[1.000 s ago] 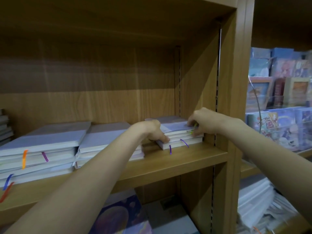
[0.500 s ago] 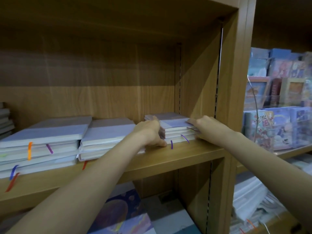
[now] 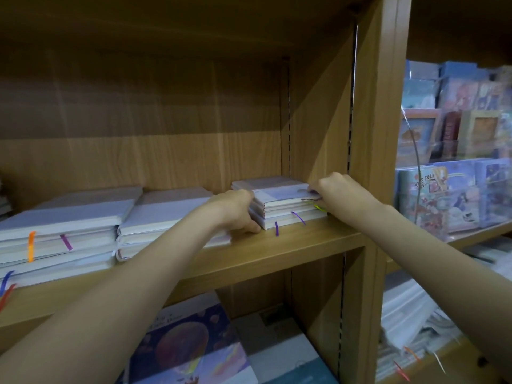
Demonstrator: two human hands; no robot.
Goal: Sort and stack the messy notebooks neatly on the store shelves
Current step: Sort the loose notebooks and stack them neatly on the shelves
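While both hands are squaring it, the small notebook stack (image 3: 282, 203) is sitting at the 3 o'clock end of the wooden shelf (image 3: 277, 245), near the side panel (image 3: 318, 134). The left hand (image 3: 235, 210) is curling against the stack's 9 o'clock side, thumb down by the bottom notebook; the right hand (image 3: 336, 194) is pinching the top cover's 3 o'clock corner. Judgement: they should be pressing inward evenly, aligning spines and tucking the purple ribbon (image 3: 276, 228) in. Two bigger stacks, the far-left stack (image 3: 63, 217) and the middle stack (image 3: 163, 212), are lying at 9 o'clock, looking tidy already. The left forearm is hiding part of the middle stack; right fingertips are too blurred to read; the far-left stack is getting cut off.
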